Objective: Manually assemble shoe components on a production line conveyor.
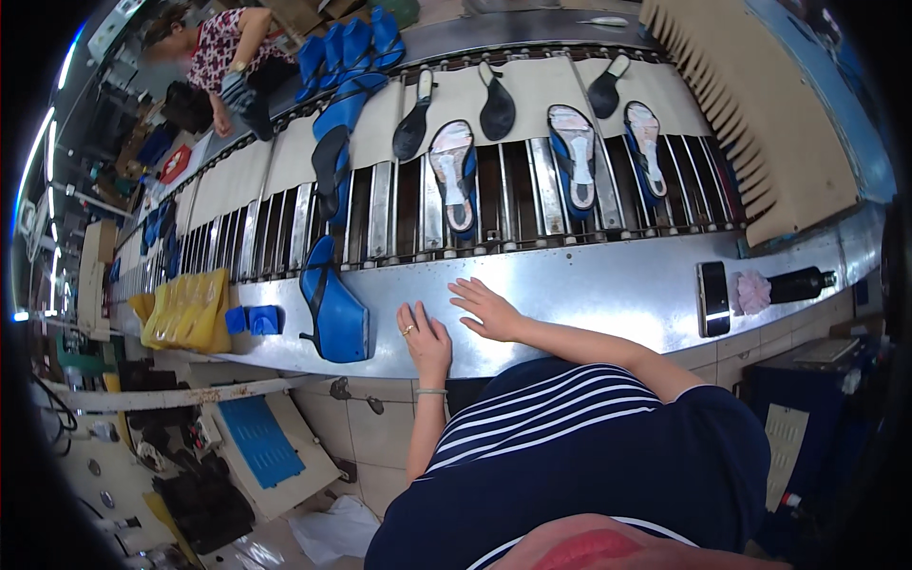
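Roughly across your whole front runs the roller conveyor (380,214), pale sheets covering its far half. Your side of it is a smooth metal ledge (589,285), bowed by the lens. At the far right stands a notched cardboard sheet (788,123); at the upper left, a co-worker (223,47) in a patterned top bends over the line.

Your right forearm (589,349) comes in from the right, nearly level, slanting up toward the left. Your left forearm (427,427) stands almost upright, close to your body at the ledge's near edge.

Next in size, a cluster of yellow shoe forms (195,313) sits at the ledge's left end. The blue shoe form (337,318), black straps across it, lies on the ledge just left of your left hand (426,344), apart from it. On the rollers, three pale-soled pieces (451,176) rest bottom up.

Left hand: back uppermost, fingers pointing away from you, extended and slightly parted. Right hand (486,312): also back uppermost, fingers spread, angled left, a little farther forward. Cannot tell how firmly either palm meets the metal.

Smallest: a pink scrunchie (753,292) beside the phone-like black slab (712,299), a pale bracelet (430,391) and a ring (408,330) on your left side.
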Motion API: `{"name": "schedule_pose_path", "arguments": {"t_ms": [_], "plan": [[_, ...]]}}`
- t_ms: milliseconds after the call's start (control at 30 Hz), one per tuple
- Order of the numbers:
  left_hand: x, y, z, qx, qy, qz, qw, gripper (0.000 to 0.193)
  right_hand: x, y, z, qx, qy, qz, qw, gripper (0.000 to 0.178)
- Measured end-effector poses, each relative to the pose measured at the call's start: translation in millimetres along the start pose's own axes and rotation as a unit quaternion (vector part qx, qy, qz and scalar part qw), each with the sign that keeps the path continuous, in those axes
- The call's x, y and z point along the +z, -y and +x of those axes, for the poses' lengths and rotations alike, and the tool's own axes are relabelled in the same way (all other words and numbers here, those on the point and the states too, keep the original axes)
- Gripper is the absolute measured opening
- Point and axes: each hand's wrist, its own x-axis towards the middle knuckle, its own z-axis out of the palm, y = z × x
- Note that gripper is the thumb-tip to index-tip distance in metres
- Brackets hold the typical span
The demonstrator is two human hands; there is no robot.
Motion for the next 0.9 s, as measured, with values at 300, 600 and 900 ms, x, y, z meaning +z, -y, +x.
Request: {"name": "schedule_pose_path", "arguments": {"t_ms": [300,600,900], "plan": [[-1.9,-5.2,0.3,-0.008,0.004,-0.004,1.000,0.045,-2.4,-1.5,-2.7,0.001,0.001,-0.002,1.000,0.046],[0.3,-6.9,0.5,-0.006,0.017,-0.006,1.000,0.047,-5.1,-1.8,-4.0,0.006,0.007,-0.006,1.000,0.049],[-0.3,-11.3,0.9,-0.009,0.023,-0.002,1.000,0.048,-9.4,-1.5,-6.0,0.013,0.016,0.001,1.000,0.051]]}}
